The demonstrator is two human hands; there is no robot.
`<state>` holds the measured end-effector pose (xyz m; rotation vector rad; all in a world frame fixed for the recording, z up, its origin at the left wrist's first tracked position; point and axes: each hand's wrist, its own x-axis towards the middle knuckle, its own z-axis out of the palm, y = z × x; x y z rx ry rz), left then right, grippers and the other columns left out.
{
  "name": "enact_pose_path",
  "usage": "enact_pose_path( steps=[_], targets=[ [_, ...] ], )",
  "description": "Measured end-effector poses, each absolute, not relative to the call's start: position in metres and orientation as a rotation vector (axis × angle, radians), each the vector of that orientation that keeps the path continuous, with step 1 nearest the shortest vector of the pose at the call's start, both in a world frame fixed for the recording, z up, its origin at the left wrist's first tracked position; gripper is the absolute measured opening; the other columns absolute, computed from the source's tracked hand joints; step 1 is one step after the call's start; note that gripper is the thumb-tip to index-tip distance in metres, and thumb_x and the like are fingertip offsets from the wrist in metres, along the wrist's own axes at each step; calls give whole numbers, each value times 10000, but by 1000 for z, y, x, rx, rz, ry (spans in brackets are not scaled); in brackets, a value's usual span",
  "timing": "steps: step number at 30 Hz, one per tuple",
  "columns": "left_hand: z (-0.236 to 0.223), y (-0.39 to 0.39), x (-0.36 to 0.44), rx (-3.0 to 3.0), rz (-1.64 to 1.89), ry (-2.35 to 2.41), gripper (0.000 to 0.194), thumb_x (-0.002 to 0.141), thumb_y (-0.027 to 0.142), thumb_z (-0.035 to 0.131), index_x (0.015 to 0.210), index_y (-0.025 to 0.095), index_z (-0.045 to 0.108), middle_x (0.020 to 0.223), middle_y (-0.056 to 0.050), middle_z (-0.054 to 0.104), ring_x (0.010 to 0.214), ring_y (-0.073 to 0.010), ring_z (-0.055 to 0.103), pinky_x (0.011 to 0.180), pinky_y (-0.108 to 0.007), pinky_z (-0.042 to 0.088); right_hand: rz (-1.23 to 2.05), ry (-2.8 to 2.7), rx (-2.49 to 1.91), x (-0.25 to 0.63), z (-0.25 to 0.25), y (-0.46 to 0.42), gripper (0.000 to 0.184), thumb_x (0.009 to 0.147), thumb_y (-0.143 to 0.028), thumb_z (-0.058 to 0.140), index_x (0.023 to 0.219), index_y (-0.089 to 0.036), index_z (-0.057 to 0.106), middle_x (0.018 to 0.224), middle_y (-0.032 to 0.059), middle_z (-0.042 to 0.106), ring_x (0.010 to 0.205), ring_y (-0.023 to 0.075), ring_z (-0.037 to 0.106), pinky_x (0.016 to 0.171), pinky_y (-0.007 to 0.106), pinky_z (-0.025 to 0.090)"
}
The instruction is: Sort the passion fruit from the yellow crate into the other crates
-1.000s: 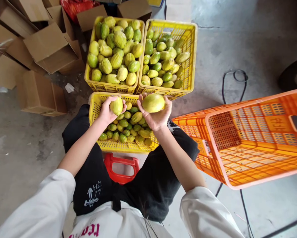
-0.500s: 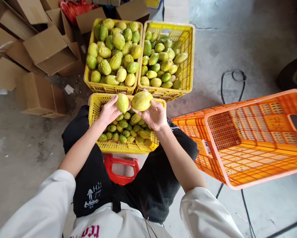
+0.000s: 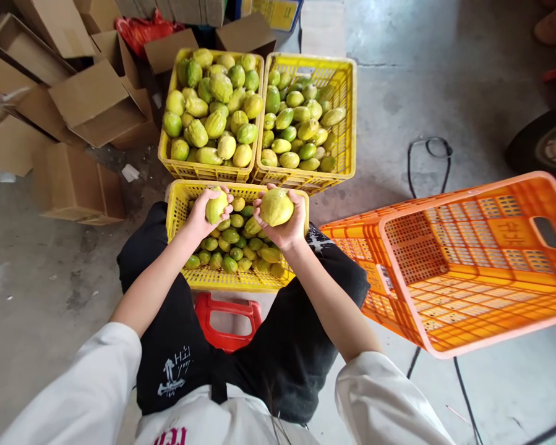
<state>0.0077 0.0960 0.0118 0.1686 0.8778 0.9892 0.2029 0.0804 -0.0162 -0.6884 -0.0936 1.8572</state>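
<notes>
My left hand (image 3: 208,210) is wrapped round a small yellow-green, lemon-like fruit (image 3: 217,206). A larger, yellower lemon-like fruit (image 3: 276,207) rests in the fingers of my right hand (image 3: 287,230), which curl round it from below and the sides. Both hands are held apart, palms up, over the near yellow crate (image 3: 237,282). Inside that crate lie several small green and yellow fruits (image 3: 230,235), partly hidden by my hands. Behind it, the far left crate (image 3: 203,168) is full of bigger, ridged fruits (image 3: 215,123), and the far right crate (image 3: 350,117) holds smooth oval ones (image 3: 300,115).
An orange crate (image 3: 426,334) lies on its side at the right, close to my knee. A red plastic stool (image 3: 228,342) shows between my legs. Cardboard boxes (image 3: 89,93) pile up at the left. A black cable (image 3: 447,167) and a wheel (image 3: 521,148) are at the right.
Half a second ago the two fruits were side by side, almost touching; now my hands have moved apart with one in each. The right-hand fruit has been turned. The view has tilted slightly upward.
</notes>
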Motion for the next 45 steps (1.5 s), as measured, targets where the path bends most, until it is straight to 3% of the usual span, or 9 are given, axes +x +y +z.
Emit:
enact_pose_path(
  steps=[6,9,13,16,21,27,34,41,45],
  targets=[
    [16,97,8,98,1039,867,304,954,432,621,1100,184,719,860,-74,769,850,-247,799,723,-323,650,1835,-139,-688,200,0,81,445,833,-561,732,1162,-265,685,1103,80,803,1236,342,728,1022,595,644],
    [18,99,8,80,1060,837,355,985,439,588,1193,183,719,967,-105,805,997,-293,812,832,-391,665,1868,-182,-685,201,1,83,476,836,-590,732,1182,-266,686,1142,85,798,1254,343,719,1008,577,655],
    [23,98,9,106,1044,862,283,987,465,640,1034,194,706,836,-59,751,731,-183,761,644,-256,624,1843,-186,-722,201,-1,82,487,836,-673,744,1105,-270,696,945,34,764,1023,258,762,903,436,703],
    [25,95,10,122,1014,861,253,977,426,660,889,190,644,722,-19,658,577,-102,648,512,-159,536,1787,-115,-722,201,0,81,490,817,-688,780,1065,-274,694,929,28,748,1023,249,755,937,461,699],
    [20,91,12,116,1006,939,229,910,409,729,1020,215,674,866,-39,731,751,-169,757,607,-210,597,1805,-52,-634,208,-7,82,398,858,-654,741,973,-280,670,1007,35,776,1078,270,760,892,463,700],
    [15,96,11,96,1028,902,321,932,510,702,1045,210,693,819,-51,724,694,-186,744,562,-239,576,1794,-54,-679,210,-16,81,228,846,-467,688,975,-280,669,896,12,754,958,233,753,871,405,691],
    [18,97,11,54,1172,918,385,1042,477,526,1207,195,730,1015,-94,802,1100,-302,792,960,-439,662,1851,-105,-577,206,-1,85,366,847,-490,712,1138,-270,688,1176,72,789,1311,331,689,1117,591,592],
    [14,97,14,52,1097,931,343,1071,494,564,1162,214,740,910,-73,796,996,-256,811,857,-351,683,1925,-45,-560,209,-15,83,348,890,-623,693,967,-284,671,892,9,757,917,229,746,855,428,707],
    [12,96,17,68,1088,967,312,1045,504,638,1017,209,736,831,-46,770,876,-208,802,780,-281,659,1838,59,-556,210,-10,83,258,891,-515,689,985,-276,666,939,9,771,954,228,751,884,457,698]
  ],
)
